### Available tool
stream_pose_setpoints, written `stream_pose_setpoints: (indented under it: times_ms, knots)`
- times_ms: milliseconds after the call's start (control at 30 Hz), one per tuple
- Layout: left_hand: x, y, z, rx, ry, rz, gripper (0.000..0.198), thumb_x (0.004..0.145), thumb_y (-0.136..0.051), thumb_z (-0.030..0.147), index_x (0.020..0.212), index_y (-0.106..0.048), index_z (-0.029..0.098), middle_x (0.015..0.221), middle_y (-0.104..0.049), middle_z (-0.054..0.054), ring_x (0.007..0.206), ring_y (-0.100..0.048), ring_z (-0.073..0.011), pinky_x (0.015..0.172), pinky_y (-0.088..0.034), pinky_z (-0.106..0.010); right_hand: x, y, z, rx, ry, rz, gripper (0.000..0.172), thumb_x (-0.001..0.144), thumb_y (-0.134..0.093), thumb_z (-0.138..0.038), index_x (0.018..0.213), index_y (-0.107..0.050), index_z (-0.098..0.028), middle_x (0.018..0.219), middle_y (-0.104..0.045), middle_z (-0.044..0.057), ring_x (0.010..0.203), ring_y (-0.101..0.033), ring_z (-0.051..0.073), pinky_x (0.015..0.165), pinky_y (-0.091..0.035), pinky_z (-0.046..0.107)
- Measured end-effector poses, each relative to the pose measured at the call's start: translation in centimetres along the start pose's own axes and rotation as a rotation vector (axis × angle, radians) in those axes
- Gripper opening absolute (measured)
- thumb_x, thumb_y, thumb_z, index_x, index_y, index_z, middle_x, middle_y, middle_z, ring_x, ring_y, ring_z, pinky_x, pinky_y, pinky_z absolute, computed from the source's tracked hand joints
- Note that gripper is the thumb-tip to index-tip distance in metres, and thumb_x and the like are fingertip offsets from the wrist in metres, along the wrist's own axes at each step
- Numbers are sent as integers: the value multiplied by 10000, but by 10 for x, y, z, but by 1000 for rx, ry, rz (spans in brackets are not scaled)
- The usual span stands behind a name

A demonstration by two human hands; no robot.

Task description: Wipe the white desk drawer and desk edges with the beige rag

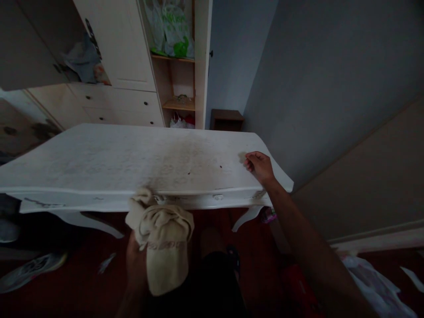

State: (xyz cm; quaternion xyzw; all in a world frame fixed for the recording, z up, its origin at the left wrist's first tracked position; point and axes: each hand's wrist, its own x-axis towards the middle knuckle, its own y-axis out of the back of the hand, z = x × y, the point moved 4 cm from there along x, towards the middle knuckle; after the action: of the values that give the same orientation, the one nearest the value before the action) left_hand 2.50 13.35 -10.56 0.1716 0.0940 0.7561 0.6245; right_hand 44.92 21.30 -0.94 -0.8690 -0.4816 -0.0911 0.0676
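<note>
My left hand point(135, 258) is wrapped round a bundled beige cloth point(167, 247), just in front of the front edge of a white table point(109, 154). Part of the cloth hangs down over my wrist side, and it hides most of my fingers. Over the right end of the tabletop is my right hand point(260, 165), its fingers curled and pressed together; whatever they may hold is too small to make out. Grey smudges and a couple of small dark specks mark the middle of the tabletop.
Behind the table stand a white cabinet point(132, 66) with an open door and a small brown stand point(228, 115). A grey wall rises at the right. On the floor are a shoe point(33, 270) at left and a plastic bag point(377, 287) at right.
</note>
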Motion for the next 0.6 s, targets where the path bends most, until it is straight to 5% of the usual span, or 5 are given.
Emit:
stream_pose_setpoints:
  times_ms: [67, 167, 333, 600]
  knots:
    - [6, -22, 18, -27, -75, 18, 394, 829, -558, 405, 1190, -525, 249, 1040, -673, -43, 900, -668, -239, 783, -581, -414, 0, 0, 0, 20, -4, -3, 161, 683, -650, -305, 735, -643, -152, 560, -613, -8, 420, -481, 68, 373, -346, 188]
    - [12, -64, 39, 102, -321, -118, 372, 797, -575, 259, 1164, -569, 194, 1227, -585, -128, 1143, -574, -301, 945, -511, -478, -1, 0, 0, 51, -8, -1, 151, 684, -652, -291, 735, -643, -150, 557, -611, -9, 416, -480, 68, 370, -341, 188]
    - [5, -122, 34, 371, -408, -176, 447, 752, -605, 154, 1199, -603, 166, 1278, -556, -173, 1265, -484, -350, 1059, -422, -511, -1, 1, -1, 55, 2, 10, 105, 711, -646, -259, 734, -640, -156, 562, -613, -9, 419, -482, 70, 372, -341, 188]
    - [-13, -150, 43, 366, -319, -205, 497, 801, -630, 270, 1248, -528, 79, 1200, -589, -213, 1178, -554, -338, 1029, -437, -462, -2, 1, 0, 56, -6, 8, 137, 702, -669, -288, 741, -642, -160, 564, -612, -15, 424, -479, 64, 367, -333, 176]
